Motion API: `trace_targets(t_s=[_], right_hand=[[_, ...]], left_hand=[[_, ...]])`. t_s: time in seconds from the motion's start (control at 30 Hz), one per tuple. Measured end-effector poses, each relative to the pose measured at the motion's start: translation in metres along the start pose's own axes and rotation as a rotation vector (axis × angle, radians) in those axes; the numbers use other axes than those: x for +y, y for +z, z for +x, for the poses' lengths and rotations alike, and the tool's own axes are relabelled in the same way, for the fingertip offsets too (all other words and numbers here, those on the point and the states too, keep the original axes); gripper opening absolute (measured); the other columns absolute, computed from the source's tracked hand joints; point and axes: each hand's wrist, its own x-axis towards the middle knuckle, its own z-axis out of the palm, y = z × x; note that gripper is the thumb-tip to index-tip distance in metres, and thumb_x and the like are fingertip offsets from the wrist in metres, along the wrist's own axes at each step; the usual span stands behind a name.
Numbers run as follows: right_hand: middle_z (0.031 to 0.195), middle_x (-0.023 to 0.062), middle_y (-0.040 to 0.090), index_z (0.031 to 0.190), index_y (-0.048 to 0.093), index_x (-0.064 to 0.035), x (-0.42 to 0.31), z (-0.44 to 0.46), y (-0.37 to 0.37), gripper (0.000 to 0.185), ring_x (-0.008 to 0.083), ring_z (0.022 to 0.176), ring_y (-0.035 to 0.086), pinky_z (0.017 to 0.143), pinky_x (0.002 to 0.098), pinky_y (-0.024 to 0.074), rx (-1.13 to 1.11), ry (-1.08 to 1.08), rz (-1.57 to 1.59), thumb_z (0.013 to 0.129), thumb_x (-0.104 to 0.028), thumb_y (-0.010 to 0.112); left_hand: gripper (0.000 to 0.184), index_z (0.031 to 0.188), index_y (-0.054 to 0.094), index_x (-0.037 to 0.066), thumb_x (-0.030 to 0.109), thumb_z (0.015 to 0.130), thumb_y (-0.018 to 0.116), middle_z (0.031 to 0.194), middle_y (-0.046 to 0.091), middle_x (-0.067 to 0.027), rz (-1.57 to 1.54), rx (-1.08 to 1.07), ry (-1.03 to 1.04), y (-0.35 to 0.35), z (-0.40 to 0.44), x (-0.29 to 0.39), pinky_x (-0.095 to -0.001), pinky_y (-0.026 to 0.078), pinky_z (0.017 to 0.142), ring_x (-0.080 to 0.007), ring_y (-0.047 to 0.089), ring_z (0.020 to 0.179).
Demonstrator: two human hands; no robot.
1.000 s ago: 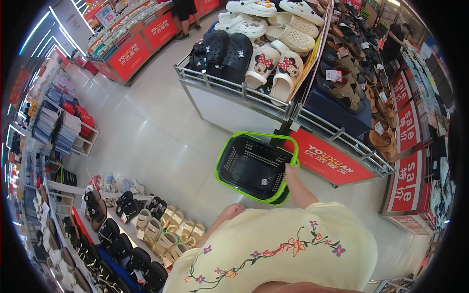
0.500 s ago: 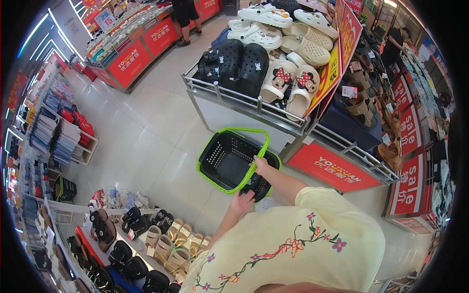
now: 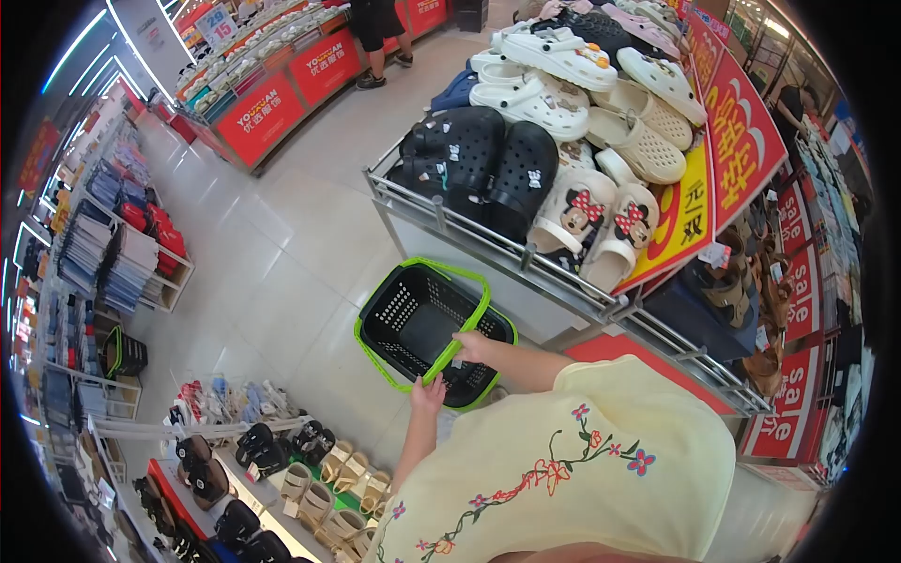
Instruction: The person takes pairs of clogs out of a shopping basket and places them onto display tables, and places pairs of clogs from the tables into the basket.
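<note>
So the wearer's got a loose pale-yellow top (image 3: pixel 601 502) on, short wide sleeves (image 3: pixel 601 380), plus flower embroidery (image 3: pixel 554 477) winding across the front: dark curly stems, red-orange outlined blooms, pinkish-purple and blue ones too.

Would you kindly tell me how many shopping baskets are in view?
2: one basket held by the right hand, the left hand touching it; a second basket at the picture's far left. Others may be hidden.
</note>
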Motion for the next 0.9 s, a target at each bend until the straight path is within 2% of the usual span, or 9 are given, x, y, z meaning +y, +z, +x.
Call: trace_targets(t_s=[0.07,0.17,0.2,0.3,0.4,0.5,0.63,0.73,0.9], right_hand=[[0.107,0.0190,0.044,0.112,0.035,-0.0038,-0.010,0.005,0.023,0.045,0.0336,0.093,0.052,0.080,0.0524,0.0411,0.136,-0.042,-0.108,0.074,-0.013,0.059],[0.122,0.0229,0.031,0.116,0.028,-0.0011,-0.032,-0.014,0.049,0.059,0.0340,0.116,0.032,0.094,0.0473,0.0299,0.559,-0.653,-0.860,0.071,-0.016,0.063],[0.129,0.0245,0.019,0.119,0.023,-0.0014,-0.039,-0.009,0.052,0.072,0.0353,0.123,0.019,0.098,0.0443,0.0229,0.491,-0.717,-0.791,0.065,-0.020,0.068],[0.128,0.0215,0.026,0.116,0.033,-0.0024,-0.061,-0.020,0.085,0.058,0.0360,0.121,0.023,0.097,0.0482,0.0229,0.639,-1.093,-1.164,0.072,-0.028,0.062],[0.122,0.0167,0.038,0.104,0.050,-0.0046,-0.075,-0.001,0.110,0.042,0.0327,0.121,0.027,0.097,0.0524,0.0201,0.433,-1.158,-1.693,0.079,-0.038,0.051],[0.109,0.0125,0.051,0.090,0.059,-0.0071,-0.091,0.016,0.146,0.041,0.0290,0.118,0.034,0.097,0.0555,0.0176,0.064,-0.848,-1.945,0.083,-0.043,0.040],[0.096,0.0143,0.056,0.089,0.058,-0.0045,-0.098,0.053,0.200,0.046,0.0287,0.100,0.047,0.095,0.0536,0.0228,-0.024,-0.742,-2.046,0.079,-0.048,0.045],[0.095,0.0148,0.056,0.093,0.056,-0.0035,-0.088,0.069,0.227,0.048,0.0294,0.099,0.048,0.095,0.0510,0.0245,0.012,-0.928,-2.089,0.076,-0.048,0.049],[0.096,0.0131,0.056,0.097,0.055,-0.0047,-0.096,0.091,0.278,0.046,0.0282,0.098,0.048,0.093,0.0481,0.0274,0.096,-0.767,-2.094,0.076,-0.045,0.051]], left_hand=[[0.036,0.104,0.046,0.004,0.033,0.090,0.030,0.108,0.052,-0.0098,0.086,-0.001,0.009,-0.002,0.008,0.024,-0.0333,0.034,0.084,-0.0207,0.049,0.104],[0.036,0.103,0.047,0.005,0.033,0.090,0.030,0.107,0.053,-0.0097,0.137,-0.036,0.054,0.000,0.026,0.054,-0.0329,0.033,0.081,-0.0200,0.049,0.104],[0.035,0.103,0.047,0.005,0.033,0.090,0.030,0.107,0.053,-0.0097,0.143,-0.054,0.076,0.002,0.030,0.065,-0.0329,0.033,0.081,-0.0197,0.049,0.103],[0.034,0.102,0.047,0.004,0.031,0.090,0.029,0.106,0.054,-0.0105,0.175,-0.086,0.103,0.012,0.039,0.105,-0.0338,0.034,0.077,-0.0201,0.050,0.103],[0.033,0.101,0.046,0.003,0.029,0.089,0.029,0.106,0.053,-0.0118,0.236,-0.098,0.062,0.006,0.043,0.159,-0.0343,0.035,0.074,-0.0218,0.050,0.101],[0.032,0.101,0.045,0.001,0.026,0.089,0.030,0.104,0.054,-0.0128,0.281,-0.122,-0.014,0.001,0.053,0.213,-0.0339,0.036,0.073,-0.0236,0.052,0.096],[0.031,0.101,0.045,0.001,0.025,0.088,0.029,0.102,0.054,-0.0124,0.284,-0.153,-0.054,-0.011,0.115,0.296,-0.0331,0.037,0.073,-0.0236,0.052,0.093],[0.033,0.104,0.044,-0.001,0.025,0.089,0.029,0.101,0.053,-0.0155,0.260,-0.104,-0.011,-0.016,0.129,0.336,-0.0326,0.040,0.070,-0.0238,0.051,0.085],[0.034,0.101,0.047,0.001,0.027,0.088,0.032,0.100,0.053,-0.0147,0.174,-0.092,-0.046,-0.007,0.158,0.392,-0.0358,0.041,0.071,-0.0241,0.051,0.087]])
